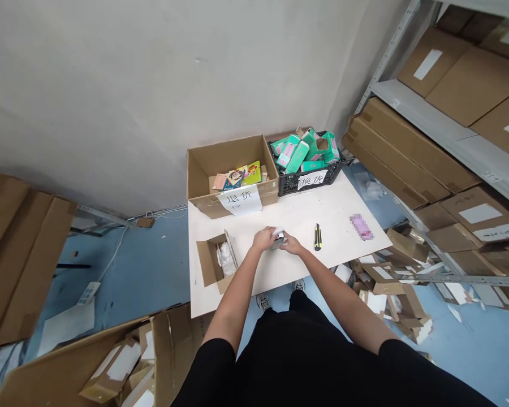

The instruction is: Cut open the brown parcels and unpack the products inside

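Above the white table (254, 288), my left hand (263, 239) and my right hand (291, 244) are close together. Both are closed around a small grey-and-white item (278, 241), one hand on each side. It is too small and too covered by fingers to tell its kind. Left of my hands stands an opened small cardboard box (210, 261), its flaps up and white wrapping (226, 259) inside. A yellow-and-black utility knife (318, 237) lies on the table to the right of my right hand.
At the back of the table stand a large carton (201, 175) holding small colourful boxes and a black crate (288, 184) full of green boxes. A blurred pink item (362, 226) lies at the right. Shelves with cartons (470, 79) rise at the right; opened boxes (382, 277) litter the floor.
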A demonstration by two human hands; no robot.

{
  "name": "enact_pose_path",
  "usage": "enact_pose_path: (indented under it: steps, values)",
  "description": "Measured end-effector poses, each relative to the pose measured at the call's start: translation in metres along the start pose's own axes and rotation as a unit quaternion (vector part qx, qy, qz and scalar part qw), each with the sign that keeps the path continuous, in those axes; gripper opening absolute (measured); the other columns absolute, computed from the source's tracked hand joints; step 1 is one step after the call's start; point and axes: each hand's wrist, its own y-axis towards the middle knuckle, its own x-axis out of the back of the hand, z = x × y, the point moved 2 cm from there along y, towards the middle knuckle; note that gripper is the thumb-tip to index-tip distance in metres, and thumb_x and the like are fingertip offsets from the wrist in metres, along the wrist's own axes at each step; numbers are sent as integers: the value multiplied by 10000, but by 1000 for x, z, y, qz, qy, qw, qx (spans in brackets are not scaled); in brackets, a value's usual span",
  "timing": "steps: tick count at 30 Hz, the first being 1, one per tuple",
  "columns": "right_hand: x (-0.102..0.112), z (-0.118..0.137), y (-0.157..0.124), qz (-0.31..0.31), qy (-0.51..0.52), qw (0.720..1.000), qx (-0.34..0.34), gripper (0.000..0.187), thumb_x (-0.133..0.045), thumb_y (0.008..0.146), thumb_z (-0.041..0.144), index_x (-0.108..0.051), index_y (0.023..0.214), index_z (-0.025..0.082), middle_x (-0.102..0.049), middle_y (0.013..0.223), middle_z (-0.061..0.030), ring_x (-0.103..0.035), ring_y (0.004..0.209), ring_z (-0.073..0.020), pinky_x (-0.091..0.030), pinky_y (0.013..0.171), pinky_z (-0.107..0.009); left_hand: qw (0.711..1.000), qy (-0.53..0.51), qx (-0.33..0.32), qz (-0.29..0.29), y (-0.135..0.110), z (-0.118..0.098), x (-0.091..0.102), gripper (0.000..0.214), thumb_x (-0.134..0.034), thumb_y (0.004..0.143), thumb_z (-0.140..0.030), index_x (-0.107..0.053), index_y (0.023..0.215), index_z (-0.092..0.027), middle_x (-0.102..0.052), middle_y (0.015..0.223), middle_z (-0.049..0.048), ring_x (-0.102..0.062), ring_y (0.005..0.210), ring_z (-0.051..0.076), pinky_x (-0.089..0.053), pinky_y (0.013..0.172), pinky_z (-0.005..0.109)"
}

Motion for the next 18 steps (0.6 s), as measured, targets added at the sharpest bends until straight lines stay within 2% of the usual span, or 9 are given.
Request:
enact_pose_path:
  steps: [3, 5, 7, 10, 13, 15, 18]
  values:
    - [1, 4, 1, 0, 24, 999, 22, 663, -734, 887, 275, -573, 1529, 251, -762, 1267, -60, -733, 1009, -233, -577, 961, -379, 988, -110, 85, -65, 4, 15, 2, 489, -551, 1044, -391, -616, 1498, -223, -772, 1270, 104, -727, 1141, 267, -531, 1048, 371]
    - [1, 8, 3, -17, -9, 1000, 0, 685, -749, 908, 356, -544, 1552, 245, -758, 1282, -85, -737, 1048, -249, -567, 963, -366, 969, -136, 169, -121, 3, 21, -1, 654, -604, 1016, -377, -456, 1623, -180, -747, 1315, 128, -736, 1095, 254, -542, 1027, 376]
    - [2, 12, 6, -34, -65, 997, -24, 767, -763, 909, 387, -477, 1599, 211, -769, 1236, -109, -733, 1098, -273, -551, 970, -355, 954, -118, 217, -170, 0, 20, -7, 700, -634, 993, -350, -426, 1640, -182, -671, 1441, 146, -731, 1101, 243, -545, 1026, 373]
    - [3, 16, 11, -59, -103, 993, -4, 684, -625, 998, 297, -400, 1634, 181, -774, 1195, -109, -721, 1144, -261, -526, 1003, -336, 953, -86, 210, -198, -6, 13, -19, 432, -561, 1030, -367, -680, 1424, -234, -620, 1515, 112, -707, 1169, 238, -531, 1059, 365]
    - [7, 17, 12, -91, -82, 991, 51, 601, -449, 1027, 152, -397, 1625, 187, -744, 1272, -110, -701, 1180, -231, -523, 1031, -340, 967, -98, 167, -164, -10, 7, -29, 343, -614, 980, -345, -780, 1260, -237, -710, 1392, 101, -674, 1234, 270, -520, 1104, 407]
    - [10, 18, 11, -89, -84, 989, 82, 561, -425, 1005, 110, -505, 1550, 211, -706, 1340, -106, -686, 1202, -226, -530, 1038, -346, 970, -133, 146, -144, -12, 8, -34, 408, -651, 899, -244, -771, 1288, -221, -733, 1361, 101, -657, 1269, 281, -504, 1145, 444]
    - [13, 23, 8, -52, -129, 986, 88, 442, -431, 1009, 136, -699, 1341, 252, -640, 1437, -91, -692, 1188, -231, -531, 1044, -346, 960, -192, 149, -140, -15, 14, -37, 517, -563, 860, -164, -743, 1344, -206, -742, 1366, 96, -648, 1304, 268, -476, 1188, 476]
